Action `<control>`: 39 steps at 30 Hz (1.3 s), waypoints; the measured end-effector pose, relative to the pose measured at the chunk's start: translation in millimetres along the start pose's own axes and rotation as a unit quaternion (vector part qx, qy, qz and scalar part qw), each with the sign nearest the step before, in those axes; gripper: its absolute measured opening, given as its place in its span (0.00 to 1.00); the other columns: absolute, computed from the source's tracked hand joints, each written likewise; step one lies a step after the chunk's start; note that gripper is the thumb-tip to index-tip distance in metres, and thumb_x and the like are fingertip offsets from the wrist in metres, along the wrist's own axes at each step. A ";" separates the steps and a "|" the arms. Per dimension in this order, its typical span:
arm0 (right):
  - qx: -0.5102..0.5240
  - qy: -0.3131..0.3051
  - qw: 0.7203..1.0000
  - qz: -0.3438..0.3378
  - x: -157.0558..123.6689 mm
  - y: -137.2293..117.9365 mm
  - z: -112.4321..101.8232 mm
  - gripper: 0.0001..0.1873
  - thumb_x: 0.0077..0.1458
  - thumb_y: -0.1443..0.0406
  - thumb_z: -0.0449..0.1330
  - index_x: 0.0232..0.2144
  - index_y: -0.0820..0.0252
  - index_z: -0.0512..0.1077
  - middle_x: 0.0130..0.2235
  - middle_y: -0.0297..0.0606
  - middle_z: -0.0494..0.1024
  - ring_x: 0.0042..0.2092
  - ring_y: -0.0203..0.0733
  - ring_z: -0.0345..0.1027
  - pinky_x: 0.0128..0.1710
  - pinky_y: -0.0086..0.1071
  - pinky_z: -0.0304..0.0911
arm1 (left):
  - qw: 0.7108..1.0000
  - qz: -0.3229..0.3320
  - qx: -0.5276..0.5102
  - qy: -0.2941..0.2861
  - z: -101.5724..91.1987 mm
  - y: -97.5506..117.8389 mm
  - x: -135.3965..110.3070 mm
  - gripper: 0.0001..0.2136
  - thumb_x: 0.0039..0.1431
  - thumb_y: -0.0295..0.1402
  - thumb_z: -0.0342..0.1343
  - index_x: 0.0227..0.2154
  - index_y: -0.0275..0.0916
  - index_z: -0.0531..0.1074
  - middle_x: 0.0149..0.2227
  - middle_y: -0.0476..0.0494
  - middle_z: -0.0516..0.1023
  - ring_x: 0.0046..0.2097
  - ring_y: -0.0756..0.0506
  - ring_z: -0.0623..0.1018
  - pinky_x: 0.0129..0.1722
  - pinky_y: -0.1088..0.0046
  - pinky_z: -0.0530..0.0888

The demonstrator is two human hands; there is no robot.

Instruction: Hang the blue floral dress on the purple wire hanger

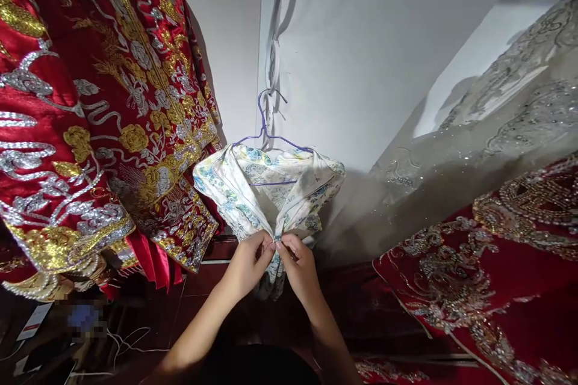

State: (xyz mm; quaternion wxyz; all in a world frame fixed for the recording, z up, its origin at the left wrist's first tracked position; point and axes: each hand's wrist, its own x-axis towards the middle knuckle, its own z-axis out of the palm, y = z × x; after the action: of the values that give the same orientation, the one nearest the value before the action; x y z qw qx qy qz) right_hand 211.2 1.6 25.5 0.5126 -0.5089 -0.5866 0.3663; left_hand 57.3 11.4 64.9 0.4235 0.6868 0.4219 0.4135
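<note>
A white shirt with a blue and green floral print (235, 192) hangs on a purple hanger (264, 126) against the wall. Its collar forms an open V. Where the two front edges meet, my left hand (251, 255) pinches the cloth from the left. My right hand (295, 258) pinches it from the right, the fingertips of both nearly touching. Whether a button lies between the fingers is too small to tell. The lower part of the shirt falls behind and below my hands.
A red jacket with gold and silver embroidery (135, 102) hangs close on the left. To the right are a sheer beaded fabric (451, 156) and a red beaded garment (510, 277). White cables (130, 340) lie at lower left. Looped straps (273, 60) hang above the hanger.
</note>
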 end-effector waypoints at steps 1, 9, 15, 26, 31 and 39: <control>-0.001 -0.006 1.000 -0.001 -0.7 0.8 -2.2 0.12 0.62 0.56 0.56 0.32 0.58 0.68 0.29 0.35 0.70 0.30 0.40 0.63 0.30 0.31 0.58 | 1.000 -0.010 -0.025 -0.002 2.6 1.6 -0.5 0.12 0.63 0.37 0.53 0.25 0.38 0.67 0.24 0.51 0.66 0.28 0.50 0.65 0.30 0.75 0.62; 0.021 -0.006 0.998 -0.066 -1.0 11.1 5.1 0.10 0.64 0.60 0.54 0.30 0.56 0.62 0.28 0.31 0.61 0.31 0.37 0.57 0.31 0.30 0.55 | 0.870 -0.224 -0.437 0.043 13.5 6.3 13.7 0.12 0.47 0.36 0.65 0.26 0.34 0.70 0.19 0.61 0.49 0.19 0.58 0.47 0.17 0.81 0.43; -0.020 -0.031 0.995 -0.089 -4.2 21.0 -0.9 0.10 0.64 0.61 0.53 0.30 0.56 0.61 0.28 0.31 0.60 0.32 0.38 0.57 0.33 0.30 0.55 | 0.834 -0.201 -0.508 0.076 -17.5 43.2 54.1 0.10 0.45 0.30 0.65 0.26 0.32 0.69 0.18 0.62 0.50 0.17 0.60 0.48 0.13 0.86 0.44; -0.072 -0.073 0.993 -0.054 8.2 38.1 -20.4 0.15 0.62 0.56 0.55 0.27 0.56 0.63 0.25 0.30 0.64 0.30 0.38 0.62 0.30 0.29 0.56 | 0.851 -0.104 -0.509 0.083 -52.8 95.3 114.4 0.06 0.50 0.28 0.60 0.25 0.32 0.69 0.17 0.63 0.51 0.15 0.61 0.49 0.12 0.86 0.45; -0.094 -0.086 0.990 -0.058 23.9 29.1 -15.9 0.11 0.62 0.58 0.55 0.30 0.56 0.70 0.28 0.34 0.70 0.31 0.41 0.66 0.31 0.32 0.61 | 0.929 -0.008 -0.363 0.076 -63.7 90.2 108.1 0.06 0.51 0.30 0.59 0.23 0.33 0.72 0.16 0.58 0.59 0.17 0.59 0.55 0.16 0.83 0.51; -0.022 0.034 0.980 -0.194 99.3 -72.4 -13.1 0.24 0.64 0.59 0.55 0.61 0.52 0.62 0.40 0.40 0.77 0.38 0.42 0.72 0.39 0.35 0.68 | 0.986 0.066 -0.144 0.046 -68.4 78.9 101.7 0.06 0.54 0.31 0.58 0.25 0.36 0.75 0.21 0.51 0.70 0.23 0.54 0.65 0.23 0.79 0.59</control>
State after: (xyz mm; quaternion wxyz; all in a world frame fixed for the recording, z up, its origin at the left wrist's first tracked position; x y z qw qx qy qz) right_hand 212.2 81.4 119.7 0.5818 -0.4091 -0.6645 0.2296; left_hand 42.9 99.4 180.3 0.4699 0.6251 0.3309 0.5282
